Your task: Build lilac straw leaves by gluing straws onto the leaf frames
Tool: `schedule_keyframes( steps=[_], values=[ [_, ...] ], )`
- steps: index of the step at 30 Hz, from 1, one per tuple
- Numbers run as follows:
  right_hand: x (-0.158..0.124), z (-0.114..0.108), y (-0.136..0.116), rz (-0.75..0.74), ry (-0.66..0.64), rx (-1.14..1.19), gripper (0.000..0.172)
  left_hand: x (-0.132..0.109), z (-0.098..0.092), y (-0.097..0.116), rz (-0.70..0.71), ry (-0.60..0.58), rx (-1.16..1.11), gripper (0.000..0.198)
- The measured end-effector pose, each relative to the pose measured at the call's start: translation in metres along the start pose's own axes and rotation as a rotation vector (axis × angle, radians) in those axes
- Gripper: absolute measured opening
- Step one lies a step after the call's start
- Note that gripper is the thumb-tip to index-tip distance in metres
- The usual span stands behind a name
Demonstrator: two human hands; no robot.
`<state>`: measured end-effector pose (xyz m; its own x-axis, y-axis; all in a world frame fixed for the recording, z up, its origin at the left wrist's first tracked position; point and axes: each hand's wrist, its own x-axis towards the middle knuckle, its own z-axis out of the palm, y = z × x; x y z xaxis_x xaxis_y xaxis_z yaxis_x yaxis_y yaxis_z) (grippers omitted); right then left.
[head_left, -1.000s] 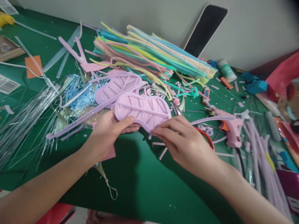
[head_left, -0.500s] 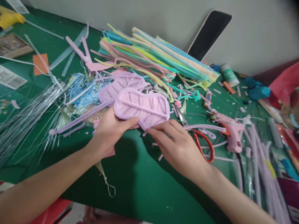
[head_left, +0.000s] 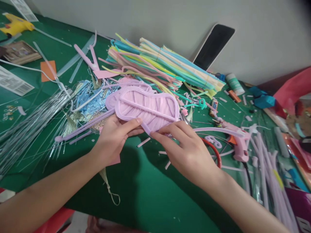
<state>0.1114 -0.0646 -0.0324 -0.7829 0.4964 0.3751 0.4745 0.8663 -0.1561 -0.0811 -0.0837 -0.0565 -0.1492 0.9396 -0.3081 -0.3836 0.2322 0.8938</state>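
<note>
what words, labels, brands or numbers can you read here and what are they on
Nothing reads clearly.
Nearer barcode label, left: too blurred.
Farther barcode label, upper left: too blurred.
Purple packet, lower right: a cut-off white letter, perhaps "B".
White-and-green cylinder: too small.

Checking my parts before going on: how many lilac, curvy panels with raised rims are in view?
2: one lilac, rimmed panel held between the left hand and right hand; a second lilac panel behind it, partly covered. More could be hidden.
</note>
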Motion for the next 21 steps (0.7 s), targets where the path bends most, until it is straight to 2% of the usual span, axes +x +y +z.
schedule_keyframes(
  steps=[6, 13, 16, 21],
  values=[
    [0.0071, -0.0034, -0.0040, -0.028, -0.009, -0.081, 0.034, -0.0017, -0.0015, -0.0004, -0.016, -0.058, -0.018, 0.023],
    [0.0056, -0.0012, -0.0047, -0.030, -0.032, -0.052, 0.032, -0.0036, -0.0006, -0.0001, -0.100, -0.115, -0.016, 0.031],
    [0.0060, -0.0013, -0.0052, -0.041, -0.023, -0.050, 0.030, -0.0033, -0.0011, -0.0007, -0.141, -0.098, 0.016, 0.038],
    [0.0093, -0.0065, -0.0053, -0.070, -0.024, -0.116, 0.029, -0.0020, 0.0001, -0.0018, -0.152, -0.042, 0.029, 0.032]
  ],
)
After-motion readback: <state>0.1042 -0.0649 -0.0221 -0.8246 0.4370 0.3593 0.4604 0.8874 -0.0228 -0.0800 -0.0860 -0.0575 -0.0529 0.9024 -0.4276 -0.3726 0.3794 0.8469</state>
